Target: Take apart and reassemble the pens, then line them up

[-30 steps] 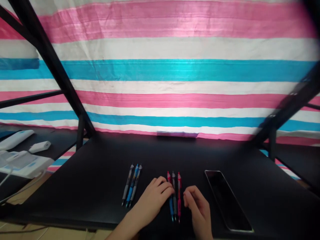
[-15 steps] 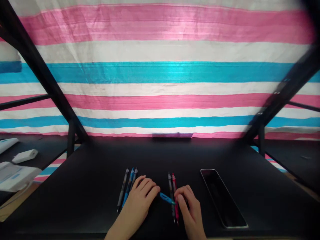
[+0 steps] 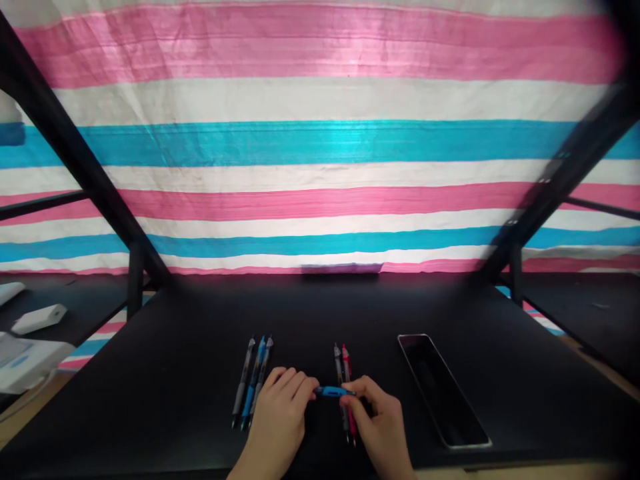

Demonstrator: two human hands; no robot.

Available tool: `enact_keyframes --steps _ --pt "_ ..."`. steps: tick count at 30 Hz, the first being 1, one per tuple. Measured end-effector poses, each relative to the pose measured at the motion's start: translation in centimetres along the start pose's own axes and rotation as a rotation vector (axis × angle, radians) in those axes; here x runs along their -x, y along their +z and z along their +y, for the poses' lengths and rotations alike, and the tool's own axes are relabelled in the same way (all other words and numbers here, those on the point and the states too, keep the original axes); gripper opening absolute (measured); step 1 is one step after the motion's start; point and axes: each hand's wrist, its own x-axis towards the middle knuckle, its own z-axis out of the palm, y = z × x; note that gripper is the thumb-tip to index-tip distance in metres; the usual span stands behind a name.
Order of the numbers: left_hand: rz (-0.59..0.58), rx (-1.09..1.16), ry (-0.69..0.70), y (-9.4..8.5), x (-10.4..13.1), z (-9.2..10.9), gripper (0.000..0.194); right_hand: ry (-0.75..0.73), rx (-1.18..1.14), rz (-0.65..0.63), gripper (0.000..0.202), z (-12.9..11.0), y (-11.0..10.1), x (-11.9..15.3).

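Note:
Between my two hands a blue pen (image 3: pixel 330 391) lies crosswise, passing over a black pen (image 3: pixel 345 417) and a red pen (image 3: pixel 352 421) on the table. My left hand (image 3: pixel 284 407) closes its fingers on the pen's left end. At the right end, the thumb and forefinger of my right hand (image 3: pixel 379 413) pinch its tip. Left of my left hand rest a grey-black pen (image 3: pixel 243 383), another blue pen (image 3: pixel 255 383) and a second dark pen (image 3: pixel 263 370), side by side; my left hand partly covers the last one.
A black phone (image 3: pixel 443 393) lies on the black table (image 3: pixel 200 320) to the right. Dark metal posts (image 3: pixel 107 200) slant up at both sides. Behind hangs a striped sheet (image 3: pixel 320 200). White devices (image 3: pixel 30 363) with a cable sit on a neighbouring table at the left.
The blue pen has turned from slanting to nearly level. My right hand has shifted slightly left and now pinches its right end. The view has moved a little.

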Motion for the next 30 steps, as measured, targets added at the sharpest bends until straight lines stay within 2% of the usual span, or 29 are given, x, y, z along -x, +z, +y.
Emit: enact_keyframes --steps 2,3,4,6,7,9,12,16,20,23,27,30 --pt "0.001 0.077 -0.045 -0.5 0.2 -0.3 0.029 0.021 -0.043 0.013 0.009 0.1 0.0 0.0" --pt "0.03 0.138 -0.106 -0.6 0.3 -0.4 0.033 0.038 -0.073 0.03 0.01 0.1 0.0 0.0" --pt "0.084 0.223 -0.204 -0.6 0.5 -0.4 0.043 0.056 -0.105 0.051 0.012 0.0 -0.1 0.0" --pt "0.251 0.476 -0.484 -0.1 1.0 -0.2 0.053 0.088 -0.16 0.09 0.016 -0.1 -0.2 -0.1" --pt "0.325 0.641 -0.636 0.3 1.2 0.0 0.052 0.097 -0.179 0.1 0.017 -0.1 -0.3 -0.2" --pt "0.401 0.949 -0.879 1.1 1.6 0.4 0.046 0.094 -0.185 0.095 0.017 -0.3 -0.4 -0.2" --pt "0.447 1.188 -1.062 1.8 1.8 0.9 0.037 0.054 -0.127 0.045 0.014 -0.4 -0.4 -0.3" --pt "0.56 1.268 -1.121 1.7 1.3 1.4 0.034 0.015 -0.075 0.014 0.014 -0.5 -0.6 -0.2" --pt "0.654 1.338 -1.102 1.8 1.0 1.8 0.03 0.073 -0.165 -0.045 0.027 -0.9 -0.7 -0.2" --pt "0.658 1.366 -1.077 2.2 1.2 1.9 0.028 0.064 -0.151 -0.056 0.046 -1.1 -0.6 -0.3" --pt "0.666 1.369 -1.074 2.3 1.3 2.0 0.026 0.021 -0.131 -0.089 0.045 -1.5 -0.7 -0.4" --pt "0.67 1.36 -1.076 2.2 1.3 2.1 0.027 0.05 -0.148 -0.112 0.046 -1.7 -0.8 -0.4"
